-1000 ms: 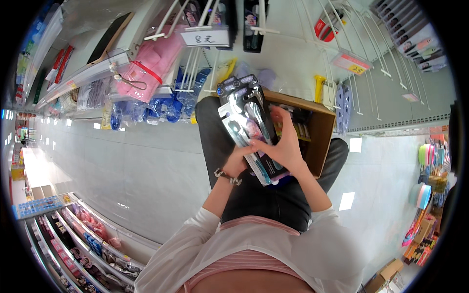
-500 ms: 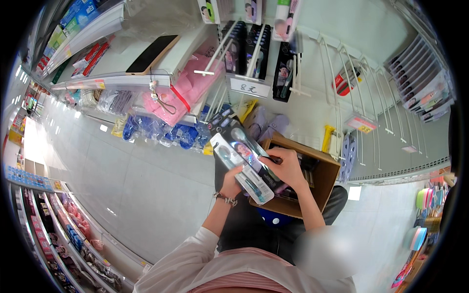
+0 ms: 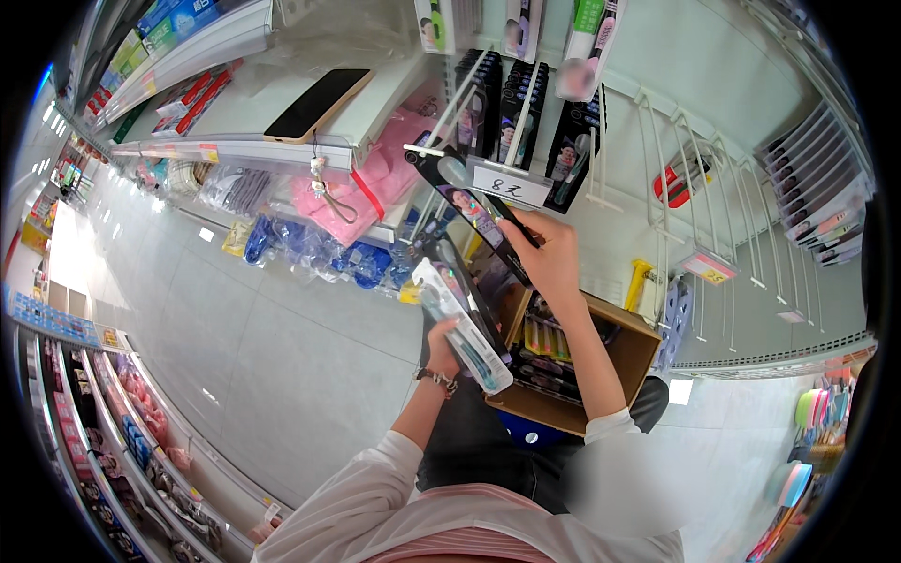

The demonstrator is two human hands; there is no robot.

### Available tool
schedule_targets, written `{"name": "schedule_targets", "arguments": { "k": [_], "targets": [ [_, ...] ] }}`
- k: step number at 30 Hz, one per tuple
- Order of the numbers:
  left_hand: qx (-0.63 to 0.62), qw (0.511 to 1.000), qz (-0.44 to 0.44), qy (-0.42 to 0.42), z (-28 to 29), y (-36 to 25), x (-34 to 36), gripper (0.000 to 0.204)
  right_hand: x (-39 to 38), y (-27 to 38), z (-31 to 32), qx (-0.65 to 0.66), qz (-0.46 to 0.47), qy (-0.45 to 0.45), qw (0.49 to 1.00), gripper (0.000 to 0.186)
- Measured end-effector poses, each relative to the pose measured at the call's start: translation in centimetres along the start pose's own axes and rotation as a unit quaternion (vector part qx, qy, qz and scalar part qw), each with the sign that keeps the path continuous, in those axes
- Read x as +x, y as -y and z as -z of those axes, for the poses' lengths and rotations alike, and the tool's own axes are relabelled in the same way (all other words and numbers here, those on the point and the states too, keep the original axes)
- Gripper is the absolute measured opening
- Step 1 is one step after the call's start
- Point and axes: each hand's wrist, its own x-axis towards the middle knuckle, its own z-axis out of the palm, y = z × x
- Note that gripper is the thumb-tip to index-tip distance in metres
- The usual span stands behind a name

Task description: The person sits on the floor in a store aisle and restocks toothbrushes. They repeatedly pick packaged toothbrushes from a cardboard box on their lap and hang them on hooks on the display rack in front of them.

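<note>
My right hand (image 3: 546, 258) grips the lower end of a black card pack (image 3: 479, 218) with a long, round-headed item in it, perhaps a brush. The pack's top end is up at the tip of a white display hook (image 3: 458, 111); whether the hook passes through its hole I cannot tell. Lower down, my left hand (image 3: 443, 347) is closed around a white-and-clear blister pack (image 3: 481, 349), with more black card packs (image 3: 483, 314) behind it. A cardboard box (image 3: 631, 357) rests at my lap, holding black packs and some yellow-edged ones.
Black packs (image 3: 568, 155) hang on hooks behind a price tag holder (image 3: 509, 185). Bare hooks (image 3: 727, 188) stand out to the right. On the left shelf lie a phone (image 3: 317, 103) with a strap and a pink bag (image 3: 375, 159). Blue wrapped goods (image 3: 361, 265) hang below.
My right hand has moved up from the packs in my left hand, carrying one black card pack to the hook. The left hand still holds its packs. The box's contents show more.
</note>
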Motion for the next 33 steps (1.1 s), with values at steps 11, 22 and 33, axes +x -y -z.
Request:
{"name": "schedule_targets", "arguments": {
  "k": [11, 22, 33],
  "targets": [
    [-0.047, 0.998, 0.021, 0.018, 3.1, 0.8, 1.2, 0.050, 6.0, -9.1, -5.2, 0.022, 0.043, -0.105, 0.993, 0.022],
    [-0.016, 0.998, 0.013, -0.054, 2.6, 0.5, 0.7, 0.041, -0.3, -5.8, -1.9, -0.009, -0.064, 0.075, 0.995, 0.042],
    [0.033, 0.995, 0.065, -0.075, 2.4, 0.8, 0.7, 0.045, -9.7, -4.0, 1.3, -0.029, -0.084, 0.314, 0.945, 0.050]
  ]
}}
